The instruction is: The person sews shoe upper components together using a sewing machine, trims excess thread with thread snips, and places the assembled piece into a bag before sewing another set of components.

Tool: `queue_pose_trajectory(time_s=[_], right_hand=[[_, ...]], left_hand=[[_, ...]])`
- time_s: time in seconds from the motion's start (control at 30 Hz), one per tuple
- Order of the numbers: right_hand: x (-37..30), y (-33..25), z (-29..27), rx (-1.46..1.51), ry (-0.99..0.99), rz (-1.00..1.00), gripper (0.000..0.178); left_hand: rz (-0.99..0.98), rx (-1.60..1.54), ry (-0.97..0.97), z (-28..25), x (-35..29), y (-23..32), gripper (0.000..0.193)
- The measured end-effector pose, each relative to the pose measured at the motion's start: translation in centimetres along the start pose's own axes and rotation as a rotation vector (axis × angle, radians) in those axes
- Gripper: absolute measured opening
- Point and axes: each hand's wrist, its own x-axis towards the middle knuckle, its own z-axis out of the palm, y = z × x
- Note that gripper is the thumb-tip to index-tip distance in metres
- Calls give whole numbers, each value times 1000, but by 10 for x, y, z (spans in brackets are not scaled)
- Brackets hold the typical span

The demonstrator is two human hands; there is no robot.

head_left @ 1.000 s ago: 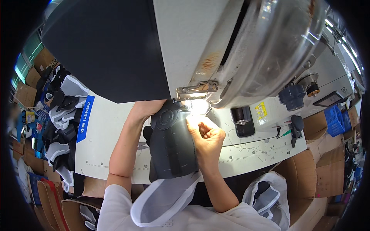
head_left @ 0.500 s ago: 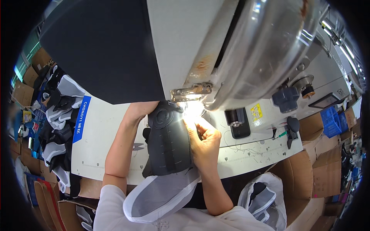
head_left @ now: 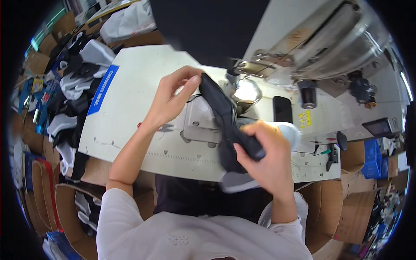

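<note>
A black sewn fabric piece with a pale grey mesh part is held up off the sewing machine bed, slightly blurred. My left hand pinches its far end between thumb and fingers. Farther right and nearer to me, my right hand is closed round its lower part, with the grey mesh hanging below. The piece is left of the lit needle area of the sewing machine, apart from it. Small thread snips lie beside my left forearm.
A metal plate is set in the white table. A black phone rests by the machine. Black and white fabric pieces pile up at left. Cardboard boxes stand at both sides, near my body.
The fabric piece has come away from the needle area and is turned on edge. My left hand shows from behind it; my right hand has moved right and nearer. My view has shifted.
</note>
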Motion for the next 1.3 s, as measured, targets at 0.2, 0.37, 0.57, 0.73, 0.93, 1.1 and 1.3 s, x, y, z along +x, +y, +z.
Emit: queue_pose_trajectory(time_s=[0.2, 0.37, 0.57, 0.73, 0.93, 1.1, 1.3], right_hand=[[-50, -14, 86, -412, -114, -276, 16], [-75, -22, 116, -707, -340, -397, 12], [-80, -17, 118, -517, -274, -290, 15], [-84, -16, 121, -468, -277, -271, 17], [-86, -12, 123, -553, -178, -316, 14], [-84, -11, 117, -229, -164, -164, 20], [-73, -2, 105, 31, -149, 220, 84]], left_hand=[[150, 961, -166, -70, -110, -19, 28], [-125, 783, 71, -63, -155, -24, 21], [-287, 549, 101, -30, -174, 14, 20], [-151, 620, -3, -18, -182, 19, 23], [-25, 740, 10, -14, -169, 14, 20], [-222, 288, 227, 14, -131, 3, 17], [-384, 322, 151, 34, -116, -12, 19]])
